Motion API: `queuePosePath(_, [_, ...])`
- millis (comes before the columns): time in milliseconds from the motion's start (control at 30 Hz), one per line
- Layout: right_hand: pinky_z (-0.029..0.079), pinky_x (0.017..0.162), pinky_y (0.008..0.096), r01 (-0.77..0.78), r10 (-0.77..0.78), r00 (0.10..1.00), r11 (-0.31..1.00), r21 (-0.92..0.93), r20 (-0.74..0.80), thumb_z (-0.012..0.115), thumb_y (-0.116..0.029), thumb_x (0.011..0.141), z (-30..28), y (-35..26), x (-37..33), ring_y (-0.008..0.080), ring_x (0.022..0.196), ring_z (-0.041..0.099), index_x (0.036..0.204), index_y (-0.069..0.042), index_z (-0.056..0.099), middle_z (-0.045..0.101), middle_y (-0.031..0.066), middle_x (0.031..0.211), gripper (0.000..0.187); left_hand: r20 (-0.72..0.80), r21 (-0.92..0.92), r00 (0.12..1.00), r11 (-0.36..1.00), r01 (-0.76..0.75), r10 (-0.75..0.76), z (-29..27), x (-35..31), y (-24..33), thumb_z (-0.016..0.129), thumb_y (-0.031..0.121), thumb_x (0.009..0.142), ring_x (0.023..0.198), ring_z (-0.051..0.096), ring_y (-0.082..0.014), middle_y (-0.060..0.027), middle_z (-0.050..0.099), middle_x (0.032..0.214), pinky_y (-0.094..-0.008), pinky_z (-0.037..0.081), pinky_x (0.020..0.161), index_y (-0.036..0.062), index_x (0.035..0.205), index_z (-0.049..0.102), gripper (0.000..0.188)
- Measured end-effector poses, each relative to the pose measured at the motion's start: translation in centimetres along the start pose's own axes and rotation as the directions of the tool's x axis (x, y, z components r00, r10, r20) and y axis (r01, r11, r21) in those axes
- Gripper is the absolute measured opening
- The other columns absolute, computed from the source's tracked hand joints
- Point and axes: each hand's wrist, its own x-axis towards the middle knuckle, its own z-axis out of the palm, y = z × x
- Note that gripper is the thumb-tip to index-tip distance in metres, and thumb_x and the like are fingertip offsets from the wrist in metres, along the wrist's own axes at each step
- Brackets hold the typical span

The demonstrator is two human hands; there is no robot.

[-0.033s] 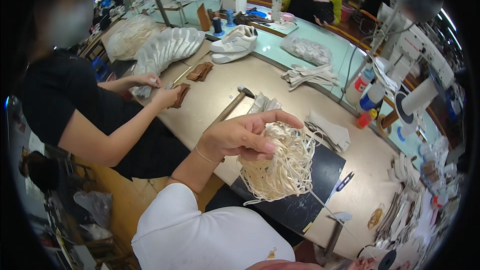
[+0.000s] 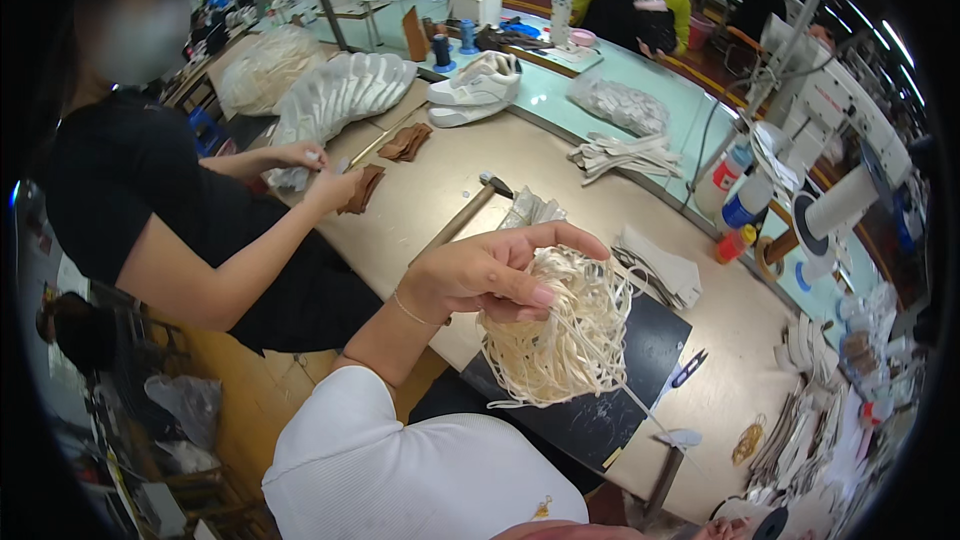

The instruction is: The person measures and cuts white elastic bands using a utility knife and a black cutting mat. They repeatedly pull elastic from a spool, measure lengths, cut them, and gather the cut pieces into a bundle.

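My left hand [image 2: 490,278] is closed on a loose, tangled bundle of thin cream cord [image 2: 560,350], holding it up over a black cutting mat [image 2: 640,340]. One pale strand runs from the bundle down to the right. It leads toward my right hand [image 2: 737,512], which only partly shows at the lower edge. Those fingers look bent around the strand, though the grip itself is small and blurred. Thread snips [image 2: 690,368] lie by the mat's right edge, and a hammer [image 2: 668,470] lies nearer me.
Another hammer [image 2: 470,218] lies beyond my left hand. White shoes [image 2: 475,90] stand farther back. A co-worker [image 2: 170,200] at left handles brown pieces [image 2: 362,190]. Stacked pale strips [image 2: 790,430], a gold-coloured coil [image 2: 747,443] and bottles [image 2: 735,243] are on the right.
My right hand shows slightly higher at the lower edge. The strand looks fainter at its far end. My left hand keeps its hold, and the co-worker's hands have shifted slightly.
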Motion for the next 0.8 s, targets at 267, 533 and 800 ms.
queuePosePath(267, [0.047,0.055,0.0297,0.182,-0.162,0.962,0.981,0.072,-0.219,0.057,-0.02,0.086,-2.0,-0.7,2.2,0.0122,0.05,0.053,0.09,-0.004,0.063,0.064,0.0026,0.077,0.017,-0.061,0.003,0.997,0.999,-0.053,0.053,0.8,-1.3,-0.9,0.065,0.003,0.081,0.057,0.046,-0.0054,-0.0041,0.054,0.073,-0.016,0.031,0.042,-0.0052,0.13,0.036,0.058])
queuePosePath(533, [0.048,0.058,0.0301,0.212,-0.486,0.853,0.66,-0.721,-0.193,0.058,-0.018,0.088,5.4,5.3,2.4,0.016,0.056,0.056,0.094,0.002,0.062,0.064,0.01,0.079,0.021,-0.156,0.041,0.987,0.998,-0.038,0.044,2.1,0.1,-0.5,0.061,0.012,0.087,0.043,0.034,-0.0024,-0.0035,0.054,0.071,-0.0158,0.023,0.036,0.0049,0.129,0.04,0.048])
queuePosePath(800, [0.038,0.051,0.0205,0.088,-0.083,0.994,0.141,-0.986,0.076,0.057,-0.018,0.092,20.6,18.8,-2.5,0.0066,0.056,0.045,0.116,-0.002,0.058,0.062,0.0047,0.086,0.029,0.095,0.664,0.967,0.739,0.115,-0.236,6.6,12.9,-6.4,0.063,0.022,0.085,0.056,0.054,-0.0149,-0.0087,0.06,0.078,-0.0275,0.043,0.047,0.0078,0.128,0.042,0.049])
